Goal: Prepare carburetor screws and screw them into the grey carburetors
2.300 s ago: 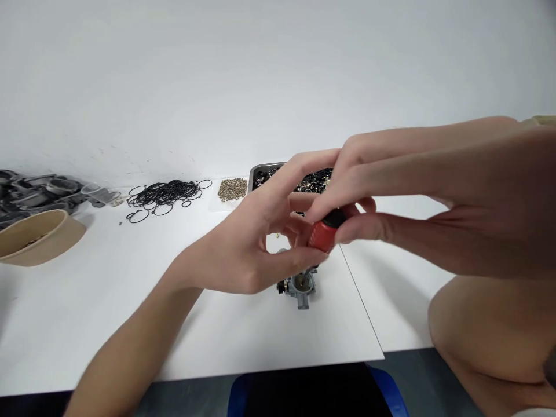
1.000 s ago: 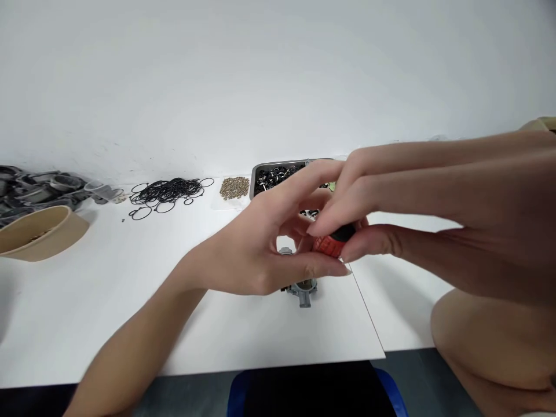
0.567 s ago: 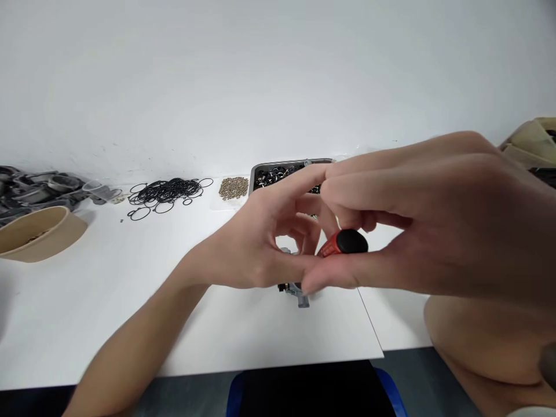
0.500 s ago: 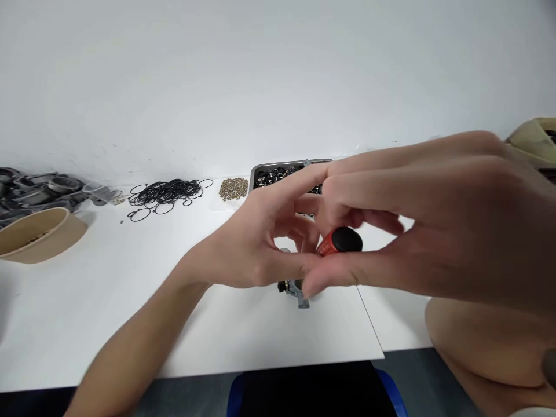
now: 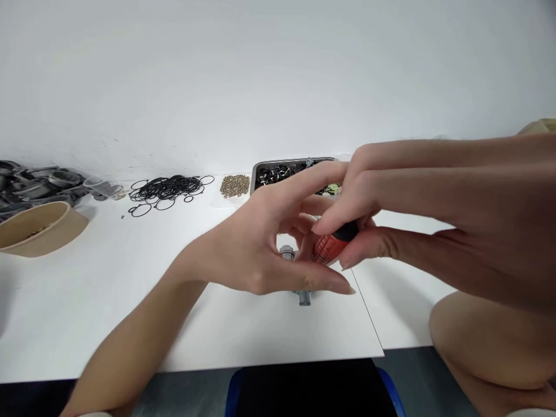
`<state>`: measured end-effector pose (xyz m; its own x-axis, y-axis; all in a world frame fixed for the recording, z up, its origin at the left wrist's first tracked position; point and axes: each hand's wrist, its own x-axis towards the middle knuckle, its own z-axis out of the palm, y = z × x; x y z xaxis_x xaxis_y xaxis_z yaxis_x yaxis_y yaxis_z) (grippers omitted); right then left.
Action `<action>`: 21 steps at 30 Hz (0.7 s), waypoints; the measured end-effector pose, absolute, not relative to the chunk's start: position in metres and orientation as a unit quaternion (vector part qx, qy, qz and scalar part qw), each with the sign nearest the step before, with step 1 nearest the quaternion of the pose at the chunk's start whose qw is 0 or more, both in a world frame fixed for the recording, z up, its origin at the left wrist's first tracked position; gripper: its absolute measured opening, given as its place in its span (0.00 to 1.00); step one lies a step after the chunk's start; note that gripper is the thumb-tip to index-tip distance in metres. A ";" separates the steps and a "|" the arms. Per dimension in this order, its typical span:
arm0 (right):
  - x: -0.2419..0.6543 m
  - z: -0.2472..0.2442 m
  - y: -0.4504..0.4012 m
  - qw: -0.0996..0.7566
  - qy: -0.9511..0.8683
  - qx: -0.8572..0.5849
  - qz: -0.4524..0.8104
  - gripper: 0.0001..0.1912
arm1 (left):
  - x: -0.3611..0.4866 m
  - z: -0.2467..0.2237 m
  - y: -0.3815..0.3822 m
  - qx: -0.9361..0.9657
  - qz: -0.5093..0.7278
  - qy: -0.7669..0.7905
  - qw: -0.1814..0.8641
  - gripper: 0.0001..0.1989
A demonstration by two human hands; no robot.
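A screwdriver with a red handle and black end stands tilted between my hands, its shaft hidden. My right hand pinches the black end of the handle with thumb and fingers. Lower down, my left hand curls around the handle, fingers behind it and thumb stretched out in front. Beneath my hands a small grey fitting sits on the white table, largely covered by the left thumb and fingers. Whether the screwdriver's tip touches the fitting cannot be seen.
Behind my hands lies a metal tray of small black parts. To its left are a pile of brass-coloured pieces, black rubber rings, a beige bowl and grey parts. A black stool with blue edges is below the table edge.
My right hand has shifted its fingers on the screwdriver, showing more of the red handle. My left thumb has straightened out toward the right. The view has moved slightly.
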<state>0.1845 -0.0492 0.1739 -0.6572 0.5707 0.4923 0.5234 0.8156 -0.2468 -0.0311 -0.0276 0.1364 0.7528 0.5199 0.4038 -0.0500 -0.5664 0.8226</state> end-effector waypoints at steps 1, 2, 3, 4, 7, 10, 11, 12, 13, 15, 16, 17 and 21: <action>0.185 0.174 -0.050 0.273 -0.911 -0.309 0.032 0.05 | -0.029 0.136 -0.028 0.823 0.325 0.143 0.443 0.27; 0.185 0.174 -0.051 0.261 -0.911 -0.318 0.022 0.05 | -0.027 0.136 -0.028 0.822 0.328 0.141 0.443 0.26; 0.184 0.174 -0.052 0.253 -0.910 -0.327 0.013 0.05 | -0.026 0.135 -0.027 0.822 0.331 0.137 0.443 0.24; 0.183 0.174 -0.053 0.253 -0.909 -0.331 0.007 0.04 | -0.025 0.135 -0.027 0.822 0.333 0.130 0.442 0.23; 0.177 0.174 -0.053 0.267 -0.909 -0.321 -0.008 0.01 | -0.025 0.133 -0.025 0.820 0.348 0.122 0.438 0.18; 0.168 0.176 -0.051 0.283 -0.908 -0.308 0.001 0.05 | -0.026 0.131 -0.023 0.820 0.361 0.129 0.424 0.14; 0.167 0.177 -0.050 0.284 -0.907 -0.310 0.013 0.06 | -0.027 0.131 -0.023 0.821 0.363 0.134 0.419 0.14; 0.167 0.179 -0.048 0.284 -0.905 -0.314 0.028 0.07 | -0.027 0.131 -0.022 0.823 0.361 0.139 0.416 0.14; 0.169 0.181 -0.046 0.286 -0.903 -0.319 0.044 0.08 | -0.027 0.130 -0.022 0.823 0.361 0.145 0.414 0.15; 0.179 0.185 -0.041 0.299 -0.893 -0.329 0.072 0.10 | -0.027 0.130 -0.023 0.821 0.363 0.158 0.412 0.18; 0.187 0.185 -0.039 0.309 -0.885 -0.338 0.082 0.10 | -0.027 0.131 -0.023 0.820 0.364 0.164 0.410 0.18; 0.196 0.183 -0.036 0.315 -0.877 -0.351 0.089 0.09 | -0.027 0.132 -0.024 0.821 0.364 0.168 0.406 0.18; 0.221 0.147 -0.032 0.217 -0.874 -0.405 0.159 0.08 | -0.027 0.136 -0.026 0.835 0.350 0.173 0.388 0.12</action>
<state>0.2206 -0.0319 0.1474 -0.5778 0.7768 0.2506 0.6390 0.6215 -0.4532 -0.0271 -0.0258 0.1356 0.6952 0.5609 0.4495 0.0176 -0.6384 0.7695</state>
